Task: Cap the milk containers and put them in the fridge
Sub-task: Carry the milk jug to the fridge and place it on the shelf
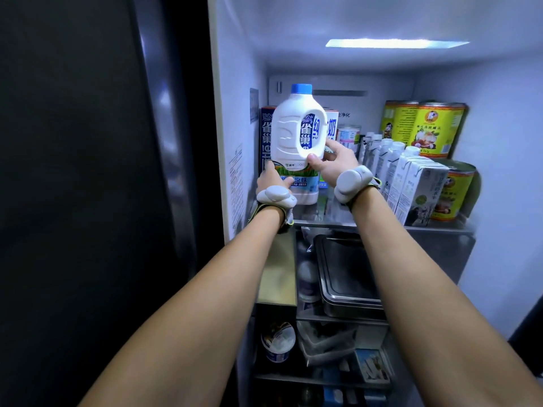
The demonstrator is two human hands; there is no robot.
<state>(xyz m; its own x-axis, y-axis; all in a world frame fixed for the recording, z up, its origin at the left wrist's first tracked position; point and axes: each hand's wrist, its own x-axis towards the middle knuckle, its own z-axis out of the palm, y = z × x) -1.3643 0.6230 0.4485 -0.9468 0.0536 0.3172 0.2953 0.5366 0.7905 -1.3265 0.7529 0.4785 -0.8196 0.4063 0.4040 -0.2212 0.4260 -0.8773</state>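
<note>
The milk jug (289, 139) is upright and in both hands, white plastic with its blue cap (301, 88) on top, held at the left end of the fridge's top shelf (382, 226). Whether its base touches the shelf, I cannot tell. The left hand (271, 179) grips the jug low on its left side, fingers wrapped round the label. The right hand (332, 165) clamps the lower right side, thumb pressed on the front just under the handle hole, the other fingers curled round the back. Each wrist carries a grey band, left (276, 198) and right (354, 183).

Directly behind the jug stands a dark blue carton (266, 133), with a white carton (332, 127) peeking out on the jug's right. Further right of the jug runs a row of white cartons (411, 183), and beyond them yellow cans (426, 127) stacked at the back. Below the jug, on the next shelf down, sits a metal tray (346, 274). Above the jug glows the ceiling light (393, 43). Well left of the jug stands the dark door (88, 171).
</note>
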